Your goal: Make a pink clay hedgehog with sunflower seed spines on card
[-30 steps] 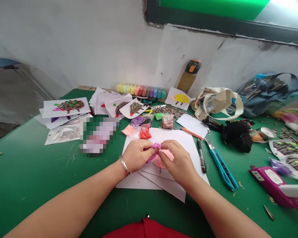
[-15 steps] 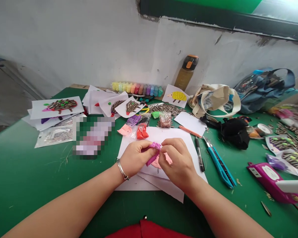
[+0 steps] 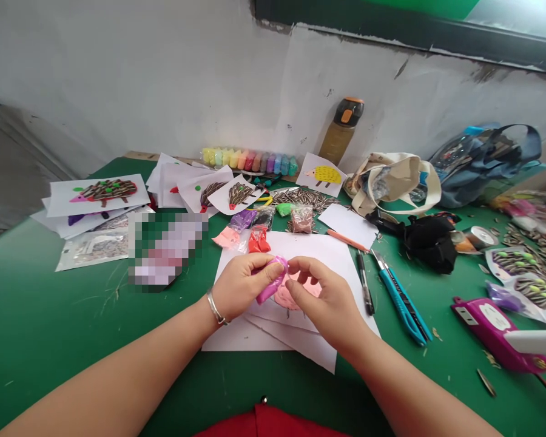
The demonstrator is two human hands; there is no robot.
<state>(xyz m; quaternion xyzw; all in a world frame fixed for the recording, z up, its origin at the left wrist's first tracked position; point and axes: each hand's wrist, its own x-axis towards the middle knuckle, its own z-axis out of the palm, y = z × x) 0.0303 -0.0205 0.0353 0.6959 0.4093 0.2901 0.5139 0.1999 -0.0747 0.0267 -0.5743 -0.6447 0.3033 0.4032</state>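
A small magenta packet (image 3: 267, 292) is pinched between the thumb and fingers of my left hand (image 3: 244, 284), which has a silver bangle at the wrist. My right hand (image 3: 327, 297) is at the packet's upper right edge, its thumb and index finger close together; whether it grips the edge is too small to tell. Below the hands, a flat pink clay shape (image 3: 304, 294) lies on white paper (image 3: 232, 338), partly hidden by my fingers. Red (image 3: 259, 240), brown (image 3: 302, 220) and purple packets (image 3: 242, 221) lie just beyond the paper.
A black pen (image 3: 365, 284) and a blue cutter (image 3: 404, 306) lie right of the paper. Farther right is a magenta glue gun (image 3: 495, 331). Seed-covered hedgehog pictures (image 3: 104, 193) lie at the left. A bottle (image 3: 341, 130) and cloth bag (image 3: 394, 182) stand behind.
My left hand has shifted slightly left and turned the magenta packet, showing more of it. The right hand's fingers have spread a little, and more of the pink shape shows.
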